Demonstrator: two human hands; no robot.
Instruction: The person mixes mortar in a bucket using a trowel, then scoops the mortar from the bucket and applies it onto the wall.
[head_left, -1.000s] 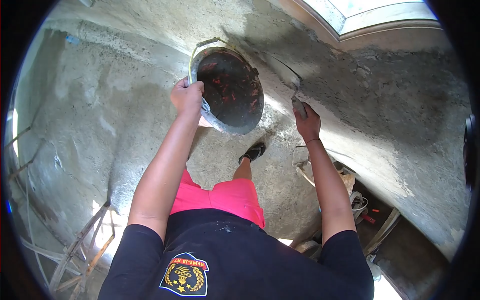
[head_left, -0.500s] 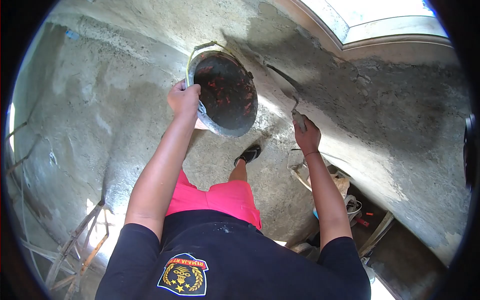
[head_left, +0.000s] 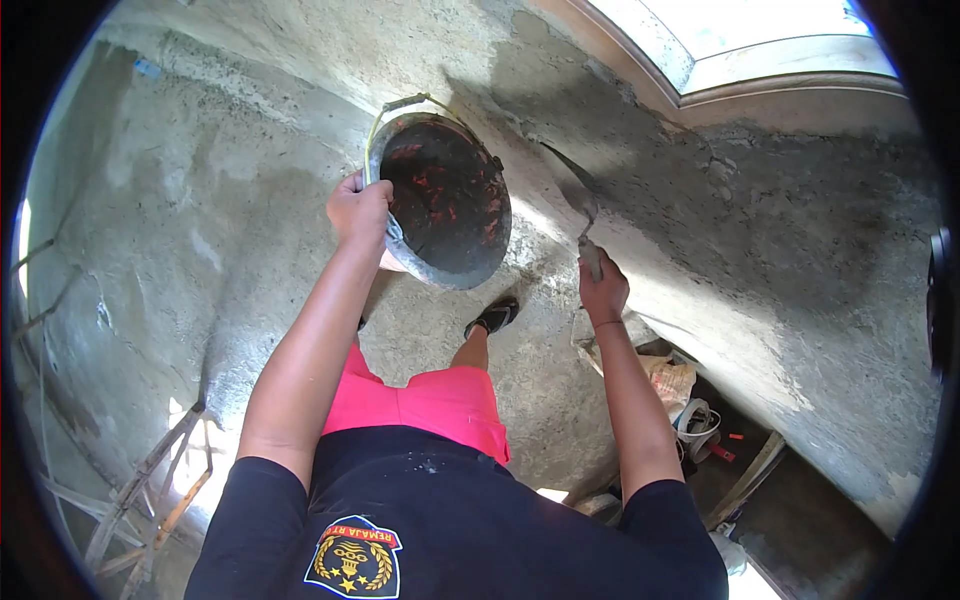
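Head view: bucket (head_left: pixel 445 200) right of the left hand (head_left: pixel 359 212), which grips its rim, opening facing up

Most of the left fingers (head_left: pixel 378 190) are hidden behind the rim of the bucket (head_left: pixel 462 279), whose outer base is also out of sight. The right fingers (head_left: pixel 612 266) cover part of the handle of the trowel (head_left: pixel 571 181). Below them, the right forearm (head_left: pixel 632 400) hides part of a sack (head_left: pixel 672 383); the small red pieces (head_left: pixel 722 453) beyond are too small to identify. Above them, the window (head_left: pixel 780 60) is cut off by the top edge. Below the left fingers, one foot (head_left: pixel 362 324) is mostly hidden.
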